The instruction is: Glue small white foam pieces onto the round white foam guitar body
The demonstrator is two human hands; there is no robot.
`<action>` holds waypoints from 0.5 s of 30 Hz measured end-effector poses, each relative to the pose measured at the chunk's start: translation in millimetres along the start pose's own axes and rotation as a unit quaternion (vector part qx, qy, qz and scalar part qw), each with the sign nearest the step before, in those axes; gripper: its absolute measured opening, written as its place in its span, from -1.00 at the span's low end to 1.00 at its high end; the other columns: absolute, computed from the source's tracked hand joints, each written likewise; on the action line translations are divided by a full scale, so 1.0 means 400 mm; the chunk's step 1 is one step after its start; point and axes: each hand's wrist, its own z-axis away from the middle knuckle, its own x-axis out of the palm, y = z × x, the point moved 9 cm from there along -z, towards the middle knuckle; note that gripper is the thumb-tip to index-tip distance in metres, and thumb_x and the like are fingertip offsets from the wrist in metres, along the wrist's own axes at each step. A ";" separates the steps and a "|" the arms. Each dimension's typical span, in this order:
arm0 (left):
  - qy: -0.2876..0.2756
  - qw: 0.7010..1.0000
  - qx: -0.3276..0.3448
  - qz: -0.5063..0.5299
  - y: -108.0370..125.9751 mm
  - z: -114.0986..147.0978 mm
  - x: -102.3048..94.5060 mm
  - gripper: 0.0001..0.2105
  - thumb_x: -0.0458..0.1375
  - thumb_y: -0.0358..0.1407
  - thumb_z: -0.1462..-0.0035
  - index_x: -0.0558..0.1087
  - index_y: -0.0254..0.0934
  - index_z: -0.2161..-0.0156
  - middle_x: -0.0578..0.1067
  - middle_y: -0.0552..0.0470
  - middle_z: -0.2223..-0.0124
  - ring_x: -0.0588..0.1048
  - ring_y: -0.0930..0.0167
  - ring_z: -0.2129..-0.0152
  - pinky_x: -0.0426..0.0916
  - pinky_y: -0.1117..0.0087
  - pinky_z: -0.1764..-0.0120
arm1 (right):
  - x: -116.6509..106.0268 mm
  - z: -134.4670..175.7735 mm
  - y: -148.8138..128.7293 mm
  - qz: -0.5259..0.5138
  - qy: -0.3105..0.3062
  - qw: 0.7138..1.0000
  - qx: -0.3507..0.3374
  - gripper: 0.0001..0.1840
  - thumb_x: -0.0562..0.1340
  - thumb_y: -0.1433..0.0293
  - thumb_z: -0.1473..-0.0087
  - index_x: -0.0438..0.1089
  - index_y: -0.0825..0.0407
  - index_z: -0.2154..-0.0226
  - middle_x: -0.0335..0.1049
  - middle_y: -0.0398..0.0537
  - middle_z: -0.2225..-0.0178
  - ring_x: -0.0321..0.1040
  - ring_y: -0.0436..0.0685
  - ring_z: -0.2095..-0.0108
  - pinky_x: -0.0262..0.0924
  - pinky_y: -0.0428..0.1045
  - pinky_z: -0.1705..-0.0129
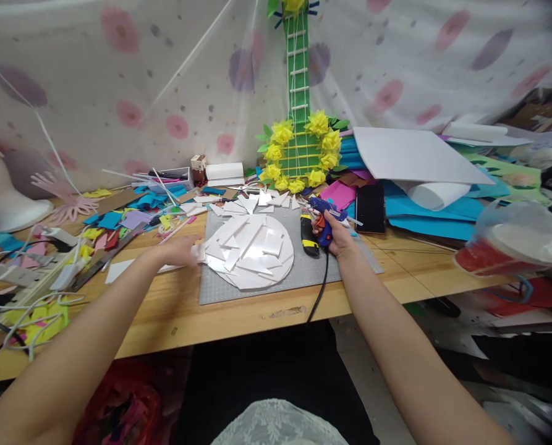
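My right hand (338, 235) is closed around a blue glue gun (323, 212), whose black cord runs down over the table's front edge. Beside it, a black-and-yellow utility knife (309, 236) lies on the grey cutting mat (276, 285). A white round board (282, 259) rests on the mat, with several angular white pieces (243, 241) spread over its face. At the board's left edge is my left hand (185, 250), smeared by motion; its fingers are not clear, and whether they grip a white piece cannot be made out. More white offcuts (252, 203) lie behind the board.
A green guitar shape with yellow paper flowers (298, 151) leans on the back curtain. Coloured scraps and cables (39, 303) crowd the left. White and blue sheets (415, 154) are piled at right, near a lidded cup (498, 247) at the table's edge.
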 end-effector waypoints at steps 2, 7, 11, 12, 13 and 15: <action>0.011 0.999 -0.008 -0.037 0.001 0.003 0.015 -0.13 0.28 -0.21 0.45 0.25 -0.29 -0.13 0.32 -0.27 -0.15 0.30 0.05 -0.06 0.22 0.24 0.00 | 0.000 -0.001 -0.001 0.001 -0.001 1.000 -0.003 -0.71 0.30 0.18 0.04 0.34 0.07 0.52 0.41 -0.14 0.62 0.21 -0.13 0.70 0.25 -0.20 0.61; 0.048 0.995 0.008 -0.092 0.021 -0.004 0.012 -0.43 0.16 -0.21 0.26 0.39 -0.29 0.03 0.44 -0.21 0.02 0.43 0.13 0.11 0.29 0.31 0.16 | -0.007 -0.005 0.003 -0.003 0.009 1.000 0.003 -0.70 0.30 0.18 0.05 0.34 0.07 0.54 0.41 -0.13 0.63 0.23 -0.11 0.69 0.23 -0.19 0.65; 0.059 0.993 -0.001 -0.105 0.002 0.012 -0.032 -0.60 0.14 -0.15 0.24 0.46 -0.26 0.21 0.47 -0.14 0.11 0.45 0.16 0.20 0.29 0.33 0.23 | -0.004 -0.002 0.000 -0.006 0.011 1.000 -0.001 -0.71 0.30 0.19 0.05 0.34 0.07 0.52 0.40 -0.15 0.63 0.23 -0.11 0.68 0.23 -0.19 0.64; 0.066 0.994 -0.015 -0.090 -0.014 0.020 -0.053 -0.58 0.15 -0.15 0.24 0.45 -0.27 0.20 0.47 -0.13 0.11 0.44 0.16 0.20 0.28 0.34 0.23 | -0.003 -0.001 -0.001 -0.006 0.010 1.000 -0.001 -0.71 0.31 0.19 0.05 0.34 0.07 0.52 0.40 -0.16 0.62 0.23 -0.11 0.68 0.24 -0.19 0.64; 0.075 0.995 -0.021 -0.068 -0.029 0.030 -0.075 -0.56 0.17 -0.16 0.25 0.45 -0.29 0.18 0.47 -0.11 0.12 0.43 0.16 0.19 0.28 0.34 0.22 | -0.001 -0.001 -0.001 -0.006 0.008 1.000 -0.001 -0.71 0.31 0.19 0.05 0.33 0.07 0.51 0.39 -0.17 0.62 0.23 -0.11 0.68 0.23 -0.19 0.64; 0.098 0.994 -0.039 -0.016 -0.066 0.054 -0.123 -0.55 0.22 -0.15 0.25 0.44 -0.34 0.19 0.49 -0.08 0.17 0.41 0.18 0.18 0.27 0.36 0.19 | 0.001 0.000 -0.001 -0.010 0.007 1.000 0.000 -0.72 0.32 0.19 0.06 0.33 0.06 0.51 0.39 -0.17 0.62 0.24 -0.11 0.68 0.23 -0.19 0.65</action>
